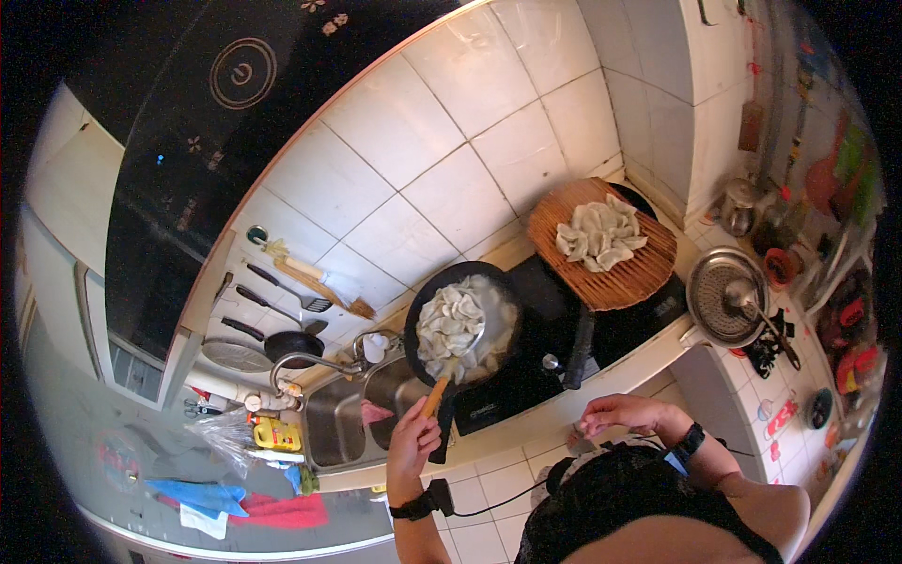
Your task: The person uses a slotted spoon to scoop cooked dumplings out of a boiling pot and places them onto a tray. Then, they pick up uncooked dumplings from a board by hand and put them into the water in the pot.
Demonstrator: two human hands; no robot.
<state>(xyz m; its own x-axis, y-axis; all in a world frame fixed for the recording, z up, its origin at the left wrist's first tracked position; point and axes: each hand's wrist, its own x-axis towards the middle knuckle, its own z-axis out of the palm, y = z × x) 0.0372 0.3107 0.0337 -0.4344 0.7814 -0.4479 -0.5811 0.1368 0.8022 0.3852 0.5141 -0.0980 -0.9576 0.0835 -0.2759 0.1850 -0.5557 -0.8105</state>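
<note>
My left hand point(414, 437) grips the wooden handle point(434, 395) of a utensil in a black pan point(507, 348). Pale dumplings point(449, 320) in cloudy liquid fill the pan. My right hand point(620, 416) hangs to the right, near the counter's front edge, with fingers curled closed; whether anything is in them is unclear. More dumplings point(601, 235) lie on a slatted wooden board point(634, 282) over the right side of the black cooktop point(498, 395), behind that hand. A black handle point(580, 348) sticks out from under the board.
A double sink point(334, 432) with a faucet point(310, 367) is at left, beside yellow bottles point(277, 432) and cloths point(197, 498). Utensils point(282, 301) hang on the tiled wall point(395, 169). A steel strainer with a ladle point(714, 310) and jars point(738, 202) stand at right. A dark cabinet point(188, 113) overhangs.
</note>
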